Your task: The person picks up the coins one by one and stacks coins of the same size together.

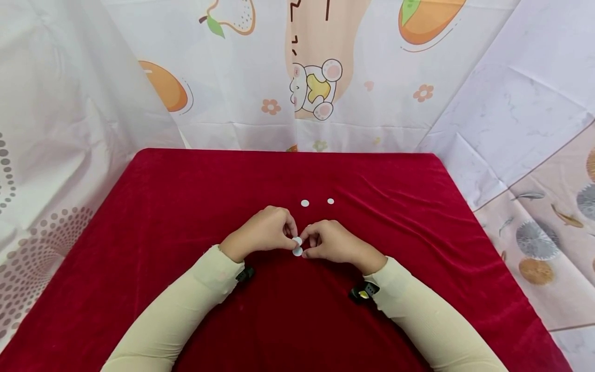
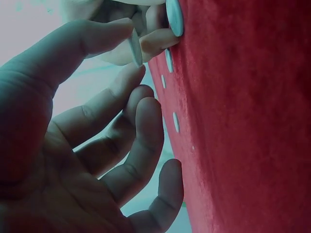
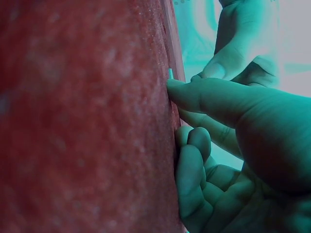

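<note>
My left hand (image 1: 265,231) pinches a small, thin white disc (image 2: 135,47) between thumb and forefinger; its other fingers are loosely bent. This disc is held above the red cloth. Another white disc (image 1: 297,251) lies just below it in the head view, flat on the cloth. The right hand (image 1: 340,241) holds that lower disc at its edge, with thumb and a finger at opposite sides. In the right wrist view, only a sliver of a disc (image 3: 170,73) shows beyond the thumb tip; the rest of it is hidden.
Two more white discs lie farther back, a left one (image 1: 304,203) and a right one (image 1: 330,201). The red cloth (image 1: 209,181) covers the table and is wrinkled at the right. Printed curtains (image 1: 232,67) hang behind and at both sides.
</note>
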`<action>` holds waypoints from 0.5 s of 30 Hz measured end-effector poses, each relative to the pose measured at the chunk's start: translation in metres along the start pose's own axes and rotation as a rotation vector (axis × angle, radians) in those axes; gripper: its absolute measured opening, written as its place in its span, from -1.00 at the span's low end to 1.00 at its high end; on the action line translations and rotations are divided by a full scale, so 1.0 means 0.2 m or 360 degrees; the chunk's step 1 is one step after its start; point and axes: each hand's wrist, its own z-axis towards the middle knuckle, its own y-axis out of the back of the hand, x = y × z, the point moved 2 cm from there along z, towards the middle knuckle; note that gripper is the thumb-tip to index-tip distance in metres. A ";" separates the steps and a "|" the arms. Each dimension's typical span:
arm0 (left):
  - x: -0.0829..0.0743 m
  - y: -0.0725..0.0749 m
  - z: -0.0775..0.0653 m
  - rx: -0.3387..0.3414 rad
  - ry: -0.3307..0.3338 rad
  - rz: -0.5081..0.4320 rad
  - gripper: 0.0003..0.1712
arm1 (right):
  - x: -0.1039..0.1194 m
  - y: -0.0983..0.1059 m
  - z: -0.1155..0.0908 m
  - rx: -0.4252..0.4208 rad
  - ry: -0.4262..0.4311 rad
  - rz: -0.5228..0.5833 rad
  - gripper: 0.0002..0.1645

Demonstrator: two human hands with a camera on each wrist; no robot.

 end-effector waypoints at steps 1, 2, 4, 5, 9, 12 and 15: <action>0.00 0.00 0.00 0.0012 -0.0001 0.0013 -0.85 | 0.00 0.00 0.00 -0.0003 0.0001 -0.0001 -0.79; 0.00 -0.01 0.00 0.0024 0.0001 0.0026 -0.85 | 0.00 0.00 0.00 -0.0006 0.0000 -0.0002 -0.79; 0.00 -0.01 0.00 0.0044 0.0011 0.0045 -0.84 | 0.00 0.00 0.00 -0.0010 0.0002 -0.0004 -0.79; -0.01 -0.01 0.00 0.0052 0.0018 0.0055 -0.84 | 0.00 0.00 0.00 -0.0011 0.0003 -0.0004 -0.79; -0.01 -0.01 0.00 0.0096 0.0040 0.0080 -0.84 | 0.00 0.00 0.00 -0.0010 0.0006 -0.0017 -0.79; -0.02 -0.02 -0.01 0.0133 0.0052 0.0092 -0.84 | 0.00 0.00 0.00 -0.0005 -0.0003 -0.0024 -0.78; -0.02 -0.02 -0.01 0.0159 0.0055 0.0103 -0.85 | -0.01 0.00 0.00 -0.0005 -0.0006 -0.0028 -0.77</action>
